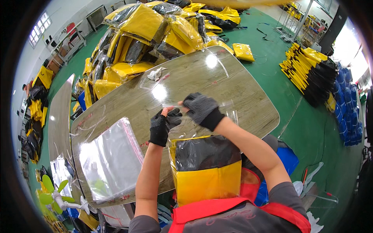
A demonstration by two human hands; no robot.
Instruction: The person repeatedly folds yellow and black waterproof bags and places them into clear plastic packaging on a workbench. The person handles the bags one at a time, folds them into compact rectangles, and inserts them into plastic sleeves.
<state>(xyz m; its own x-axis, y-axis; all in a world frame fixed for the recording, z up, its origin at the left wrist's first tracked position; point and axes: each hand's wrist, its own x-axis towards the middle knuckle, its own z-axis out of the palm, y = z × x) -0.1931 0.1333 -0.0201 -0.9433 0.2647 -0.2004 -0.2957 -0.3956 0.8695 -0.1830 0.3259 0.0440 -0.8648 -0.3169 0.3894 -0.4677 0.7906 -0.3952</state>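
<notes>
Floor (268, 64) — green, running beneath everything; table (248, 103), wood-grain top with rounded corners and a pale edge, set slantwise before the person, two bright glares on it; heap (145, 33) of yellow-and-black packages in clear plastic, piled high beyond the table's far left edge; side table (60, 116), long and narrow, to the left of the first; stack (307, 73) of folded yellow-and-black goods, on the floor at the right; bundles (345, 105), blue, wrapped in clear film, just beside the stack; sheaf (110, 159) of flat clear bags with a pinkish edge strip, lying on the table to the left of the left forearm; bag (171, 105), clear, at the table's near edge in front of the person, its upper end reaching up to both hands; piece (208, 167), folded, black above and yellow below, inside the bag; apron (211, 209), red-edged, on the person; right hand (204, 108), in a dark dotted glove with bare fingertips, at the bag's upper edge — blurred, so whether it pinches cannot be told; left hand (160, 126), gloved likewise, thumb and finger closed upon the same edge; fan (58, 198), green-bladed, at the lower left; wad (156, 73), white and crumpled, on the table's far part.
</notes>
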